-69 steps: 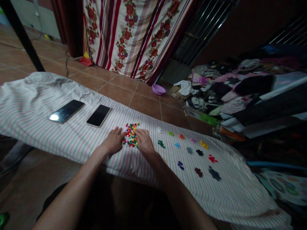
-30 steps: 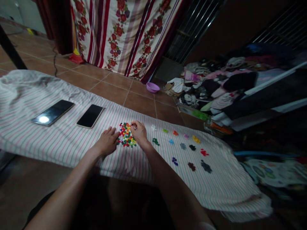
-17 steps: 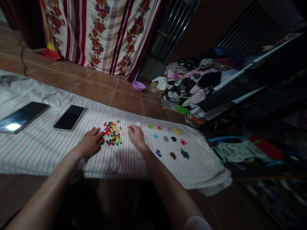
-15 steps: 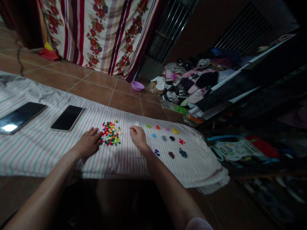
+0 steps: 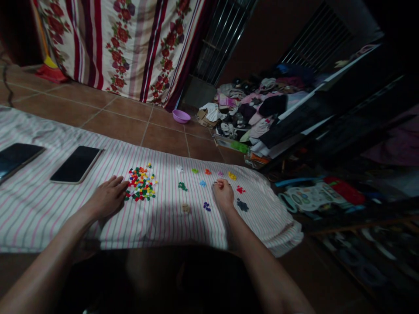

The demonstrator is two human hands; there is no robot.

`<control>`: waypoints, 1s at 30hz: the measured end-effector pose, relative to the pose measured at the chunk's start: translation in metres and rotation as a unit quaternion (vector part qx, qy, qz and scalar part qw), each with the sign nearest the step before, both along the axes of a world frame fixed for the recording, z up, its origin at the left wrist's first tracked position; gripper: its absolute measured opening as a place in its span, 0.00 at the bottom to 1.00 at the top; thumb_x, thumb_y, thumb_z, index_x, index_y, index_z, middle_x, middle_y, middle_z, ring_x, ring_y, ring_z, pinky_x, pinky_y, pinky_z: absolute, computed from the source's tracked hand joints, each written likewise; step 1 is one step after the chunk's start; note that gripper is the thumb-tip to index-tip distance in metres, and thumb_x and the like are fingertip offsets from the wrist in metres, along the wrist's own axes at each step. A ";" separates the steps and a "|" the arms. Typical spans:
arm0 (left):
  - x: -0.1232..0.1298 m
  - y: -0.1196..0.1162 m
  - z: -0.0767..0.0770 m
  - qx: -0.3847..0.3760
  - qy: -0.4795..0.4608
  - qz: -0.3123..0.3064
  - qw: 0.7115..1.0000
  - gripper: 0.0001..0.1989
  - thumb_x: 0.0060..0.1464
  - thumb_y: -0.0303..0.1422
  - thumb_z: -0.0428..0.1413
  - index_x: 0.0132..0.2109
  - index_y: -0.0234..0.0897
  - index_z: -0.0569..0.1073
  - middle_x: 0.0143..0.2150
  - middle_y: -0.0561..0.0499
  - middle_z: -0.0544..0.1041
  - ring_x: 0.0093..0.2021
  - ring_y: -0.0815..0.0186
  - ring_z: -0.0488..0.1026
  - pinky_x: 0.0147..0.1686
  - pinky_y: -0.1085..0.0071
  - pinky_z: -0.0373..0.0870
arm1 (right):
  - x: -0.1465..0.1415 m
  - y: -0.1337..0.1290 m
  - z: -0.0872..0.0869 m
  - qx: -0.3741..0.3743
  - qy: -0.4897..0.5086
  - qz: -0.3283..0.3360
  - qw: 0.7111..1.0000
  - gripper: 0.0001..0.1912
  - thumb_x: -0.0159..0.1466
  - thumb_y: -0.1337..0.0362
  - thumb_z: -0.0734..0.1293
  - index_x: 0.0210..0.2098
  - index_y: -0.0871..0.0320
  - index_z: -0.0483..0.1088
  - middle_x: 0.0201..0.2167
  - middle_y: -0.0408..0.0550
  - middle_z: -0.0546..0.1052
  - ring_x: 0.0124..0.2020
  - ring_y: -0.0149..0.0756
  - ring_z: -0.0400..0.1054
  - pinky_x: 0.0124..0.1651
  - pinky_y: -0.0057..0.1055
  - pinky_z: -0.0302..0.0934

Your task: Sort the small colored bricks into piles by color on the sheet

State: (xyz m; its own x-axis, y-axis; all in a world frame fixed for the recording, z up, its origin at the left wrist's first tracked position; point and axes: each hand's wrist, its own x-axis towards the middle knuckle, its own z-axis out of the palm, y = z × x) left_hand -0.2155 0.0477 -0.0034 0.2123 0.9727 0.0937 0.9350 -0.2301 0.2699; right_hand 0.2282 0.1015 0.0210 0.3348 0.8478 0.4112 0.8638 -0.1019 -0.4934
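My left hand (image 5: 109, 196) lies flat on the striped cloth, fingers stretched out, their tips touching the left edge of a mixed pile of small coloured pieces (image 5: 141, 183). Over the sorted clusters, my right hand (image 5: 224, 195) is closed with fingertips pinched together; anything in them is too small to make out. Around it lie light blue pieces (image 5: 203, 183), purple pieces (image 5: 207, 206), red pieces (image 5: 241, 189) and dark grey pieces (image 5: 242, 205). Green pieces (image 5: 182, 186), beige pieces (image 5: 185, 208) and white pieces (image 5: 180, 168) sit further left. The hand covers some clusters.
Two dark-screened phones, one nearer the pile (image 5: 76, 165) and one at the left edge (image 5: 18, 158), rest on the striped cloth (image 5: 170, 226). Beyond it, a purple basin (image 5: 181, 116) stands on the tiled floor, near heaped clothes (image 5: 248, 104).
My right hand has moved right, from beside the white pieces to among the clusters, uncovering the green and beige ones. My left hand stays by the pile. The view has shifted slightly.
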 end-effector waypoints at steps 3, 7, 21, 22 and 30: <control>-0.002 0.001 -0.003 0.003 0.004 0.002 1.000 0.24 0.59 0.37 0.40 0.57 0.34 0.70 0.62 0.40 0.68 0.64 0.53 0.62 0.64 0.56 0.58 | 0.024 -0.005 0.007 -0.045 -0.006 -0.070 0.997 0.12 0.57 0.63 0.63 0.39 0.58 0.73 0.31 0.50 0.78 0.33 0.40 0.70 0.38 0.33 0.61; -0.003 0.001 -0.006 0.021 -0.010 -0.003 1.000 0.24 0.59 0.37 0.41 0.56 0.34 0.71 0.61 0.40 0.69 0.63 0.51 0.63 0.63 0.54 0.60 | 0.047 -0.010 0.014 -0.119 -0.038 -0.133 0.983 0.13 0.59 0.64 0.63 0.41 0.58 0.74 0.34 0.51 0.78 0.36 0.40 0.71 0.38 0.32 0.60; -0.006 0.002 -0.010 0.017 -0.009 -0.001 1.000 0.25 0.58 0.38 0.41 0.56 0.34 0.71 0.62 0.39 0.69 0.64 0.49 0.62 0.62 0.51 0.61 | 0.071 0.002 -0.003 -0.145 -0.071 -0.117 0.980 0.09 0.57 0.69 0.62 0.32 0.58 0.76 0.32 0.49 0.78 0.35 0.37 0.70 0.41 0.30 0.60; -0.007 0.002 -0.010 0.017 -0.009 0.000 1.000 0.25 0.58 0.38 0.41 0.57 0.34 0.71 0.62 0.39 0.69 0.64 0.49 0.62 0.62 0.51 0.61 | 0.071 0.002 -0.005 -0.137 -0.066 -0.111 0.982 0.10 0.57 0.69 0.62 0.32 0.58 0.76 0.32 0.49 0.78 0.36 0.37 0.70 0.42 0.30 0.60; -0.007 0.001 -0.008 0.007 -0.021 0.004 1.000 0.24 0.58 0.38 0.42 0.56 0.35 0.71 0.62 0.41 0.69 0.65 0.51 0.61 0.62 0.52 0.60 | 0.077 0.000 -0.006 -0.118 -0.028 -0.133 0.984 0.15 0.56 0.69 0.61 0.38 0.59 0.77 0.33 0.49 0.78 0.36 0.38 0.70 0.43 0.32 0.62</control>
State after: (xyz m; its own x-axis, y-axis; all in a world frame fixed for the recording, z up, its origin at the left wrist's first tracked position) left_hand -0.2225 0.0491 -0.0111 0.2005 0.9728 0.1162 0.9247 -0.2271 0.3055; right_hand 0.3054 0.1014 0.0149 0.5399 0.8074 0.2379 0.8165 -0.4337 -0.3812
